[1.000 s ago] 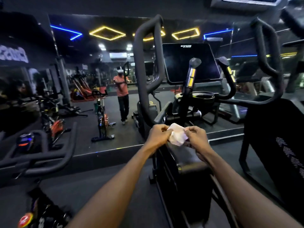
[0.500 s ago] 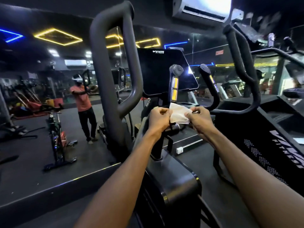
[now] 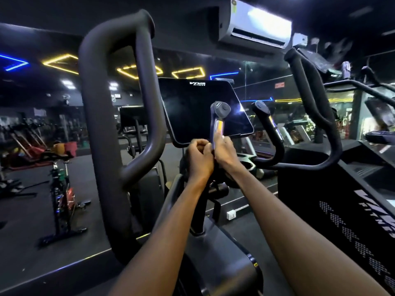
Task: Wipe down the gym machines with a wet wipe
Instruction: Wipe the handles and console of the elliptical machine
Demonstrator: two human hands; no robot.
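Note:
I stand at a black elliptical machine (image 3: 213, 263) with a dark console screen (image 3: 192, 112). My two hands meet at the foot of its left inner handle (image 3: 219, 116), which carries a shiny sensor strip. My left hand (image 3: 198, 155) is curled into a fist right beside the handle stem. My right hand (image 3: 225, 151) lies against the stem, its fingers reaching up over the strip's lower end. The white wet wipe (image 3: 222, 136) is almost hidden between my hands; only a pale sliver shows at my right fingertips.
A thick moving arm (image 3: 119, 103) rises at my left and another (image 3: 316, 107) at my right, with the right inner handle (image 3: 269, 124) between. A second black machine (image 3: 342, 199) stands to the right. A spin bike (image 3: 62, 189) is reflected in the wall mirror. An air conditioner (image 3: 256, 28) hangs overhead.
I have moved closer to the machine. My hands rose from in front of the body to the left inner handle, and the wipe, spread between them before, is now nearly hidden.

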